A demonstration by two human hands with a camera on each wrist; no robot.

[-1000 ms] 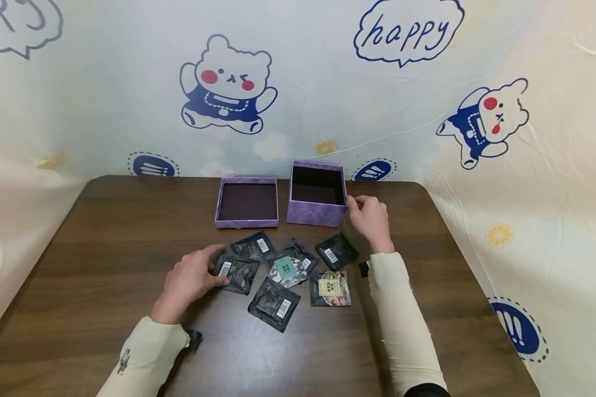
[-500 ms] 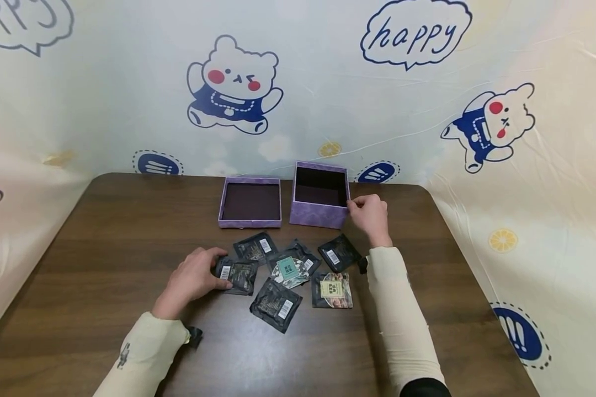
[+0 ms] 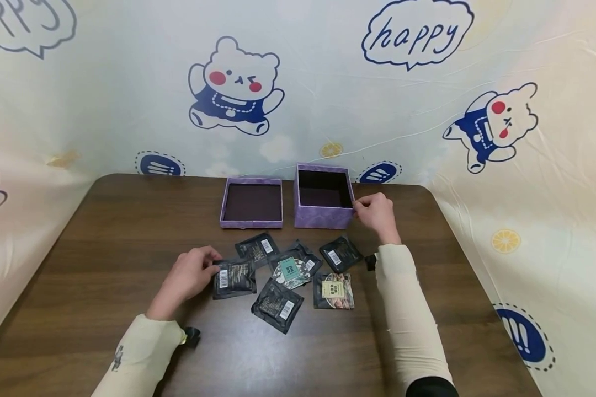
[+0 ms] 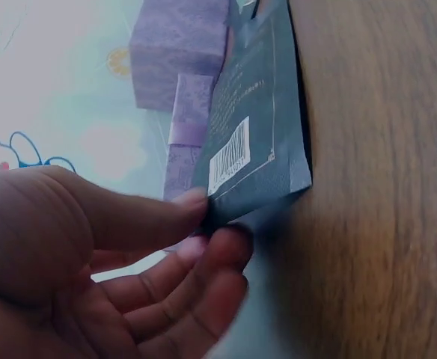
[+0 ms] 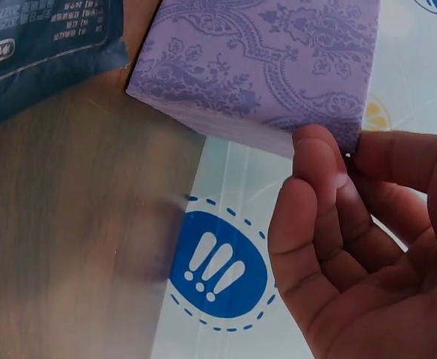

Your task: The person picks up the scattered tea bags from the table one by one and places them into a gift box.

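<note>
My left hand pinches the left edge of a black sachet between thumb and fingertips. In the left wrist view, that sachet's barcode side faces up, and the near edge is raised off the table. My right hand grips the front right corner of a purple patterned box, which stands upright without its lid and shows a dark inside. The right wrist view has thumb and finger on either side of the box corner. The shallow purple lid lies inside-up to the left of the box.
Several more sachets lie in front of the box, among them a green-labelled one, a yellow-labelled one and a black one. Behind the wooden table hangs a printed cloth.
The left hand has drawn back slightly, now at the sachet's edge, and the sachet has turned straighter and shifted a little left. The box has turned slightly and moved right with the right hand.
</note>
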